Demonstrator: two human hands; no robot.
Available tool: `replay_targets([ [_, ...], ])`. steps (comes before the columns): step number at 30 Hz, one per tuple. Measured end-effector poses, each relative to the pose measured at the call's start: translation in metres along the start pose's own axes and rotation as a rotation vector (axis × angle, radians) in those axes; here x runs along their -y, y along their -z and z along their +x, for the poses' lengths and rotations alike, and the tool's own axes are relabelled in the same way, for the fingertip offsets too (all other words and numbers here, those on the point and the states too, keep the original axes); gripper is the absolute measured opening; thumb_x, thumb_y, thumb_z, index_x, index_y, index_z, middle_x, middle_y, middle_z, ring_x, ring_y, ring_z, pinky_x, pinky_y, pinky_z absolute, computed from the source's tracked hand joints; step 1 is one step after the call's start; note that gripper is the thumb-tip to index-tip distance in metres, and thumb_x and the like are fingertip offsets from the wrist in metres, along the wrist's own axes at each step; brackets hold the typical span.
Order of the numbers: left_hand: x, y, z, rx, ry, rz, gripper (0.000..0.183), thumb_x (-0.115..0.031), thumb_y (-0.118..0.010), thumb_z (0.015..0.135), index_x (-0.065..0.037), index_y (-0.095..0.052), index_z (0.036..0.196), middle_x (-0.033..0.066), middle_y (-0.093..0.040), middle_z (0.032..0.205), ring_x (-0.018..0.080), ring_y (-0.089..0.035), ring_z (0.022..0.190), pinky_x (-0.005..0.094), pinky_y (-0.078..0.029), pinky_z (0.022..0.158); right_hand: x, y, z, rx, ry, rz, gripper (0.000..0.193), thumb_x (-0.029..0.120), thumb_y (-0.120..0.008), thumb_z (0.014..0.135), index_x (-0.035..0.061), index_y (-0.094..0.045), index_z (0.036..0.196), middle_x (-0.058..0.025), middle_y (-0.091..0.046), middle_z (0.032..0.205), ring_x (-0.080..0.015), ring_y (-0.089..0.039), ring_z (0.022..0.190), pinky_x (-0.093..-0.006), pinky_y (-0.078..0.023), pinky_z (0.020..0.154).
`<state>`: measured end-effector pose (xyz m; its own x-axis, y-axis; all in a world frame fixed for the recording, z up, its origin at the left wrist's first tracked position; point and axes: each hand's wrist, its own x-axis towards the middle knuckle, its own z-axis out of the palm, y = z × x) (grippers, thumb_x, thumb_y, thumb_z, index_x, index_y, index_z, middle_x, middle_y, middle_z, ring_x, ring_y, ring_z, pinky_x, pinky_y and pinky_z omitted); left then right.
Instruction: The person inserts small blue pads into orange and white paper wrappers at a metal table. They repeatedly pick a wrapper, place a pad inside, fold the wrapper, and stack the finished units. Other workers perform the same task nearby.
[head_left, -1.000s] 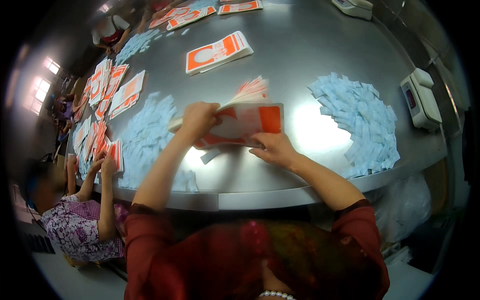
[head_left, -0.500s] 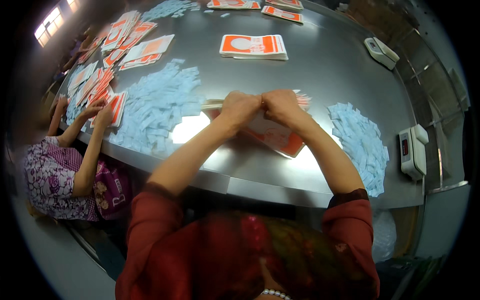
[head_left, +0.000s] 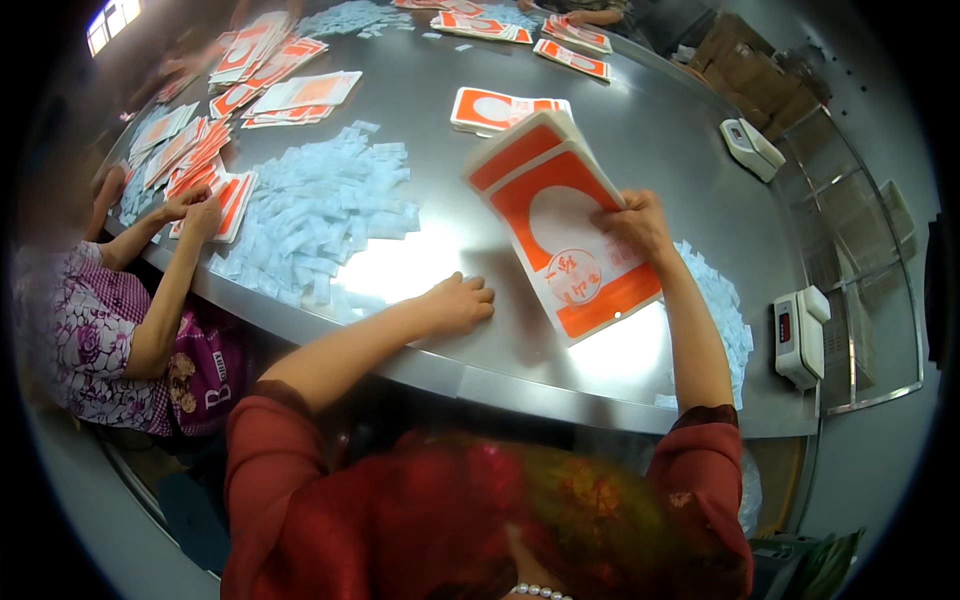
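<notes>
Right of centre I watch the right hand (head_left: pixel 641 224) pinch the orange-and-white pouch stack (head_left: pixel 562 228) edgewise; the left hand (head_left: pixel 458 306) curls near centre, its palm hidden. Likely light, floppy, slippery: I'd clamp every layer mid-edge.

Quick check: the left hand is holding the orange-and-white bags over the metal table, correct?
Wrong hand: the head view shows the right hand holding the orange-and-white bags over the metal table.
</notes>
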<state>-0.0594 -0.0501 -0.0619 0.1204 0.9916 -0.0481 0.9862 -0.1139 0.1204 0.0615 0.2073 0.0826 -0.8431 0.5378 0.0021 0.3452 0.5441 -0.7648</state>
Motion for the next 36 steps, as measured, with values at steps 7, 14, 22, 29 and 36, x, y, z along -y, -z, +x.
replay_targets([
  [7,0.051,0.018,0.013,-0.142,0.336,-0.391,0.032,-0.028,-0.063,0.079,-0.013,-0.06,0.107,0.0065,-0.059,0.114,0.0243,-0.052,0.109,0.0461,-0.04,0.09,-0.017,0.024,-0.039,-0.097,-0.064,0.505,0.02,0.003,-0.067,0.073,-0.003,-0.065,0.092,-0.0149,-0.068,0.082,-0.0202,-0.066,0.065,-0.0307,-0.056,0.06],
  [14,0.005,0.05,0.077,-0.636,0.273,-1.889,0.08,-0.065,-0.04,0.086,-0.003,-0.038,0.136,0.0156,-0.039,0.138,0.0273,-0.033,0.129,0.0445,-0.024,0.106,-0.048,0.005,-0.039,0.028,-0.243,1.053,0.028,-0.002,-0.061,0.078,-0.0115,-0.056,0.104,-0.0172,-0.063,0.096,-0.0233,-0.065,0.077,-0.0353,-0.056,0.071],
  [22,-0.011,0.046,0.073,-0.356,0.556,-1.874,0.086,-0.072,-0.038,0.082,-0.005,-0.039,0.135,0.0141,-0.051,0.126,0.0257,-0.048,0.115,0.0474,-0.036,0.095,-0.095,-0.012,-0.043,-0.035,-0.452,0.886,0.03,0.011,-0.068,0.077,-0.0092,-0.063,0.098,-0.016,-0.066,0.09,-0.0196,-0.064,0.075,-0.0285,-0.052,0.064],
  [29,-0.036,0.01,0.099,-0.383,0.562,-2.035,0.096,-0.065,-0.056,0.076,0.0,-0.026,0.141,0.0243,-0.017,0.147,0.0372,-0.015,0.137,0.054,-0.009,0.108,-0.134,-0.022,-0.05,0.075,-0.491,0.697,0.029,0.016,-0.063,0.084,-0.0114,-0.064,0.092,-0.0124,-0.065,0.08,-0.0168,-0.062,0.065,-0.029,-0.049,0.058],
  [36,-0.013,0.006,0.071,-0.011,0.686,-1.703,0.069,-0.051,-0.053,0.086,0.0,-0.043,0.131,0.0189,-0.04,0.136,0.0335,-0.044,0.12,0.0463,-0.035,0.097,-0.129,-0.043,-0.082,0.0,-0.553,0.827,0.026,0.017,-0.064,0.085,-0.0083,-0.064,0.089,-0.0087,-0.064,0.073,-0.013,-0.059,0.058,-0.028,-0.046,0.049],
])
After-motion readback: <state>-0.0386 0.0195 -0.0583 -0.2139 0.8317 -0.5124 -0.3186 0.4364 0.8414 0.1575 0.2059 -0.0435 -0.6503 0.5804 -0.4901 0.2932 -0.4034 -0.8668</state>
